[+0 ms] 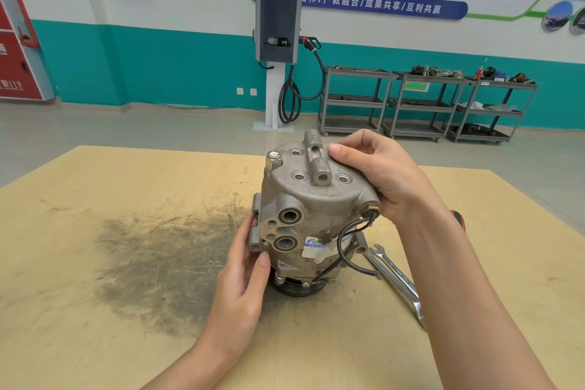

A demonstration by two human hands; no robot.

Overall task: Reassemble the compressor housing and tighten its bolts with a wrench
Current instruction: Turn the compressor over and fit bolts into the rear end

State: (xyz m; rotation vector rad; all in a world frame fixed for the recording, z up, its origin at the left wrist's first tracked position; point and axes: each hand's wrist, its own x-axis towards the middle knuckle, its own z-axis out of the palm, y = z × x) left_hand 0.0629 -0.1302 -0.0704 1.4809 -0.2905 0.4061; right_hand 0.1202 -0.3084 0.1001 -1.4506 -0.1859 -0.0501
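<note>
While the compressor housing stands pulley-down on the counter, left hand lies against its lower side, fingers straight on the mounting lug. Right hand grips the top cover, fingers curled over the rim. Wrench flat on counter, just beyond the right wrist.
</note>
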